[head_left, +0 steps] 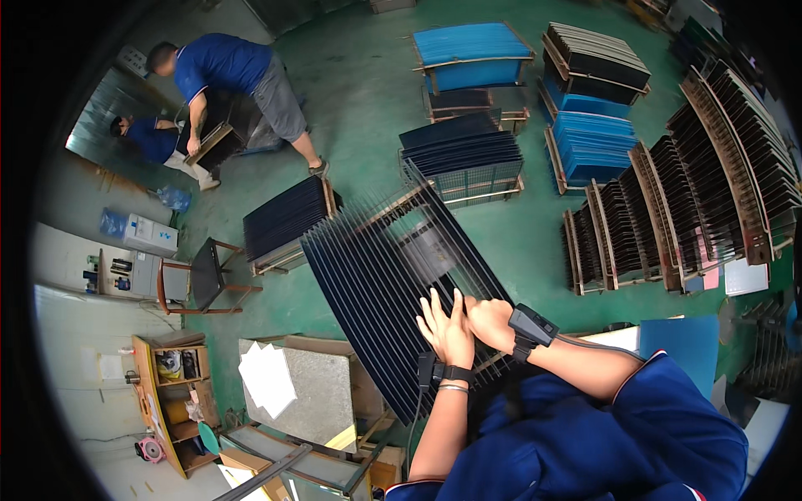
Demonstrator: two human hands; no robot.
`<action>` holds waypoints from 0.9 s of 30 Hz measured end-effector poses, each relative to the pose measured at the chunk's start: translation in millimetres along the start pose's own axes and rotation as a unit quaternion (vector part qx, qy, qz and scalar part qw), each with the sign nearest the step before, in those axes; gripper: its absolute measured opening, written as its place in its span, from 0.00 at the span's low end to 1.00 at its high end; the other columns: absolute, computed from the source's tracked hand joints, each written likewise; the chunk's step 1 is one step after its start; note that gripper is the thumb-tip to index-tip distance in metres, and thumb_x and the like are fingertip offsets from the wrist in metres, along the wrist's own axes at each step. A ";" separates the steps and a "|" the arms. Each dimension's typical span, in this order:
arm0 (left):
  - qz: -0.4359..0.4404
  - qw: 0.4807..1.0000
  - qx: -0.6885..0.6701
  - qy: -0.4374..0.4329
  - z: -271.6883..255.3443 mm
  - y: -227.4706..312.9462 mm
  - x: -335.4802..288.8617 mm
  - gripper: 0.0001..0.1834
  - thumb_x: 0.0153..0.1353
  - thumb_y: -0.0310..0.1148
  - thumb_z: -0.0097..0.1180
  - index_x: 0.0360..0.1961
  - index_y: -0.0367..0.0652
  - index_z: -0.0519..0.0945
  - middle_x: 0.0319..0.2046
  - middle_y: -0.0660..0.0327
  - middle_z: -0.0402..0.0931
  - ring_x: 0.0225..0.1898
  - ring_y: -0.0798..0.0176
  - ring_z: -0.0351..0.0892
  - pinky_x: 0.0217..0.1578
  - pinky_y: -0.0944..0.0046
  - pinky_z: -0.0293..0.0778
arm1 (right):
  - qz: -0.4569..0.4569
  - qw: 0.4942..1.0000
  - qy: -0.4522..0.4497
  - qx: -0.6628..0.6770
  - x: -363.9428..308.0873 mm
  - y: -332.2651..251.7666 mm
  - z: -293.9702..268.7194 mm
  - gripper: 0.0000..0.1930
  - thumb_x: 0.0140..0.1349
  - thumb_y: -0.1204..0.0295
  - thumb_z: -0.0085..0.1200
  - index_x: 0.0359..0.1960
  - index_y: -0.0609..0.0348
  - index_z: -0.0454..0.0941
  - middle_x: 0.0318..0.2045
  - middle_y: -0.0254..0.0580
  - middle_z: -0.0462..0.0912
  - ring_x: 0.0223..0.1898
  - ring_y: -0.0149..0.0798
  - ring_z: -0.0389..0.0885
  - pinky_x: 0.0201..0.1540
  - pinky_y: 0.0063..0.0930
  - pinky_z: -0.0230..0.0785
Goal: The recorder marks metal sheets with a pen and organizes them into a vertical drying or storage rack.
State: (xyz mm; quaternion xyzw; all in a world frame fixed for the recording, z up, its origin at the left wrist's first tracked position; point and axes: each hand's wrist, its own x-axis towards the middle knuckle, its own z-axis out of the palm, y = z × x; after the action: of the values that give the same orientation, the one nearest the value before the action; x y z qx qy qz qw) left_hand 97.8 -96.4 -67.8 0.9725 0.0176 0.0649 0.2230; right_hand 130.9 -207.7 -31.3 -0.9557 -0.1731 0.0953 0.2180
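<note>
Below me stands a rack of thin dark panels (372, 309), set on edge in close, slanting rows. Toward its right side the sheets look clear, like glass (451, 230), and a grey surface shows through them. My left hand (449, 338) is over the near right part of the rack, its fingers stretched out and apart, with the fingertips close to the panel edges. Just to its right, touching or nearly so, my right hand (491, 324) is closed with the fingers curled under. Whatever it grips, if anything, is hidden. Both wrists wear black strapped devices.
More panel racks stand around: dark panels (288, 213) at left, blue sheets (472, 46) farther off, and a long rack (668, 209) at right. A black chair (213, 275) and a stone-topped table (313, 392) are at left. Two people bend over a frame at far left.
</note>
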 end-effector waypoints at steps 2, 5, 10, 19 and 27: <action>-0.004 1.000 -0.006 -0.004 -1.0 2.3 1.5 0.27 0.59 0.30 0.54 0.61 0.60 0.73 0.68 0.50 0.55 0.70 0.43 0.48 0.66 0.41 0.42 | -0.001 1.000 -0.012 -0.012 -0.5 2.3 2.8 0.11 0.60 0.70 0.48 0.33 0.71 0.73 0.20 0.54 0.81 0.26 0.52 0.84 0.25 0.40 0.76; -0.004 1.000 -0.010 0.005 -4.6 0.5 1.5 0.27 0.58 0.31 0.55 0.60 0.58 0.73 0.68 0.50 0.54 0.70 0.43 0.48 0.66 0.41 0.42 | -0.015 0.999 -0.046 -0.010 6.5 -2.0 0.7 0.11 0.58 0.71 0.49 0.31 0.71 0.75 0.22 0.57 0.81 0.28 0.52 0.84 0.29 0.40 0.77; -0.010 0.999 -0.019 0.037 -0.5 -2.9 -6.1 0.28 0.58 0.32 0.55 0.62 0.55 0.71 0.67 0.52 0.58 0.70 0.46 0.51 0.67 0.41 0.43 | 0.013 1.000 -0.010 0.006 3.5 1.9 12.4 0.10 0.56 0.67 0.52 0.27 0.64 0.78 0.24 0.57 0.81 0.28 0.53 0.83 0.32 0.42 0.76; -0.035 0.991 -0.127 0.036 -0.9 -10.9 -6.5 0.29 0.64 0.33 0.49 0.67 0.48 0.62 0.68 0.53 0.56 0.71 0.47 0.48 0.68 0.44 0.42 | -0.095 0.985 0.139 0.032 0.2 -38.1 -161.3 0.09 0.51 0.67 0.56 0.21 0.60 0.78 0.19 0.54 0.79 0.23 0.53 0.81 0.25 0.43 0.72; -0.205 0.585 -0.782 -0.069 -36.0 18.1 49.5 0.27 0.69 0.45 0.48 0.63 0.42 0.66 0.56 0.58 0.71 0.55 0.65 0.71 0.55 0.65 0.68 | -0.068 0.850 0.198 0.483 -87.3 42.4 -383.9 0.10 0.59 0.67 0.51 0.28 0.64 0.75 0.20 0.33 0.76 0.19 0.24 0.70 0.25 0.17 0.64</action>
State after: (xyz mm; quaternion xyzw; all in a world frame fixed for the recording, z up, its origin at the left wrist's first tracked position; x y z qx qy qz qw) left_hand 142.1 -94.0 -21.9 0.3952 0.1433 -0.0609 0.9053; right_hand 161.6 -423.3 299.4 -0.7142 -0.1232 -0.0391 0.6879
